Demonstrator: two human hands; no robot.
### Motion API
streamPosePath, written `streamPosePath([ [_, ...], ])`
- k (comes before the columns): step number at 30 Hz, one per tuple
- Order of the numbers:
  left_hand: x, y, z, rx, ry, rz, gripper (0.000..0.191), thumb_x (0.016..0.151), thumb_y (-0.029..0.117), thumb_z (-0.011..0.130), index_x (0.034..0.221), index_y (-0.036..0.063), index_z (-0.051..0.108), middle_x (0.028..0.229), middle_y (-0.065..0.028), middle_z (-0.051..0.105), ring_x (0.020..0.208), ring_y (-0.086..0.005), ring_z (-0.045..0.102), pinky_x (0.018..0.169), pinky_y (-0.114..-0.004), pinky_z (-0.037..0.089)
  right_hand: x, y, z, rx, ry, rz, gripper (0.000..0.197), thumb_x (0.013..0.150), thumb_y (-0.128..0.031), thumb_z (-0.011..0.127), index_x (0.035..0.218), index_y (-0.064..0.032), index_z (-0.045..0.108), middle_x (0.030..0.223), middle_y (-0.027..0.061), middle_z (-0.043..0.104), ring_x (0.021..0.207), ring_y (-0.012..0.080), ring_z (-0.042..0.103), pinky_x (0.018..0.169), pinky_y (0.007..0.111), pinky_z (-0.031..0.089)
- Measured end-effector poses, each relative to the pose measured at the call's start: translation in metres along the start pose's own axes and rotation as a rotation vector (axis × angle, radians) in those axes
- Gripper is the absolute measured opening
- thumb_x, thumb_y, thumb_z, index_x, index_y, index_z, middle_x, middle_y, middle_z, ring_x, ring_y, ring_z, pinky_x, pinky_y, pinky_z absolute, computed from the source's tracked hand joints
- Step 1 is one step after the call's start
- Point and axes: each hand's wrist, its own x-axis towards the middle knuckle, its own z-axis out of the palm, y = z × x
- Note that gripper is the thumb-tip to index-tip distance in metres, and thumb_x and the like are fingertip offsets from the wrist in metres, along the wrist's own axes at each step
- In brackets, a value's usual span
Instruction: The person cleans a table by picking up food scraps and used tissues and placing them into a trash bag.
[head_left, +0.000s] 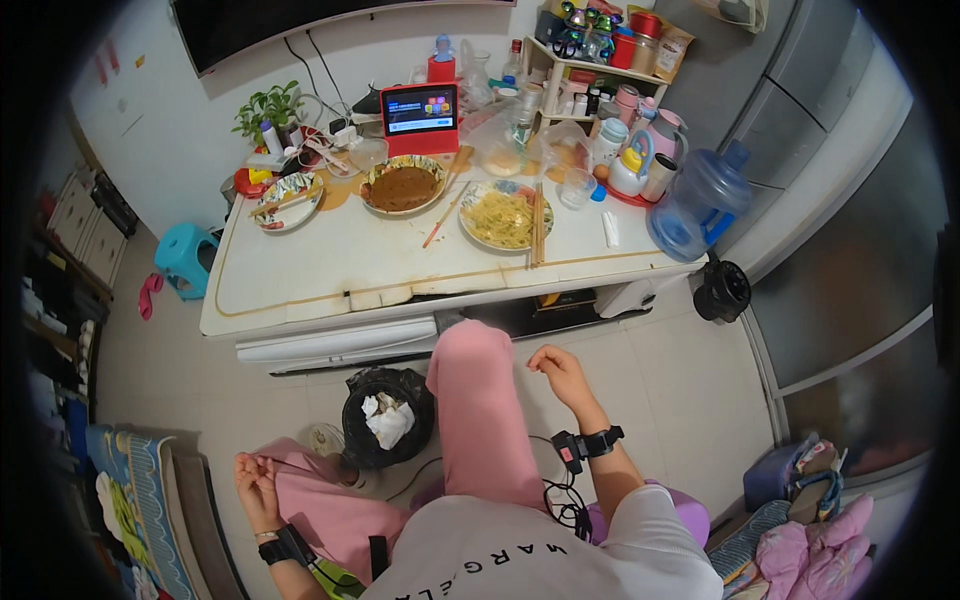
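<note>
My left hand (256, 480) hangs beside my left knee, close to the pink trousers (480, 405), palm partly up and fingers loosely curled around nothing. Right of my right knee, my right hand (559, 373) hovers over the floor, its fingers bent and empty. Before me stands a white table (300, 262). On it are a plate of yellow shredded food (501, 219) with wooden chopsticks (538, 225) across its right rim, a bowl of brown sauce or soup (403, 187), and a patterned plate (296, 214) bearing chopsticks. Another chopstick (445, 216) lies between bowl and plate.
A lined trash bin (388, 420) with crumpled tissues stands by my left foot. A tablet in a red case (420, 116), a clear cup (577, 187), a kettle (628, 171) and a large blue water jug (701, 202) occupy the table. A turquoise stool (186, 259) sits at left.
</note>
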Motion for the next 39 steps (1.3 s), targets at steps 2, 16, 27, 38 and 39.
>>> streamPosePath([
  [2,-0.007,0.001,-0.011,-0.057,-0.109,0.065,0.023,0.069,-0.006,0.042,0.089,0.0038,0.045,0.067,-0.0036,0.044,0.076,-0.0143,0.047,0.079,-0.029,0.040,-0.005,-0.004,0.006,0.063,-0.014,-0.009,0.014,0.074,0.003,0.039,0.068,0.0000,0.051,0.072,0.0038,0.054,0.071,0.0118,0.050,0.068,0.023,0.040],
  [16,-0.155,-0.004,-0.031,-0.008,0.469,0.209,0.039,0.064,-0.005,0.044,0.102,0.0027,0.041,0.076,-0.0032,0.043,0.069,-0.0148,0.044,0.067,-0.027,0.039,0.016,-0.071,-0.026,0.079,-0.023,-0.387,0.010,0.072,0.000,0.043,0.067,0.0002,0.052,0.072,0.0057,0.057,0.071,0.0138,0.053,0.067,0.024,0.041],
  [27,-0.167,0.005,-0.017,-0.129,0.176,0.240,0.036,0.058,-0.007,0.042,0.092,0.0016,0.040,0.071,-0.0050,0.043,0.067,-0.0157,0.044,0.067,-0.032,0.038,-0.082,0.018,-0.139,0.024,0.358,-0.070,0.009,0.070,0.001,0.048,0.066,-0.0007,0.056,0.069,0.0038,0.056,0.067,0.0105,0.050,0.062,0.022,0.039],
  [38,-0.113,0.014,0.087,0.018,-0.004,0.112,0.034,0.055,-0.003,0.040,0.088,0.0051,0.041,0.060,-0.0002,0.036,0.058,-0.0136,0.041,0.064,-0.027,0.035,-0.069,-0.022,-0.126,0.023,0.184,-0.195,0.010,0.069,0.006,0.046,0.067,-0.0008,0.053,0.071,0.0041,0.055,0.071,0.0121,0.051,0.065,0.022,0.039],
  [39,-0.110,0.012,0.096,0.026,0.018,0.100,0.033,0.056,-0.003,0.040,0.088,0.0050,0.041,0.057,-0.0004,0.036,0.060,-0.0148,0.043,0.065,-0.027,0.035,-0.063,-0.042,-0.118,-0.029,0.106,-0.231,0.009,0.069,0.006,0.047,0.068,-0.0005,0.053,0.072,0.0044,0.055,0.072,0.0132,0.051,0.066,0.023,0.039],
])
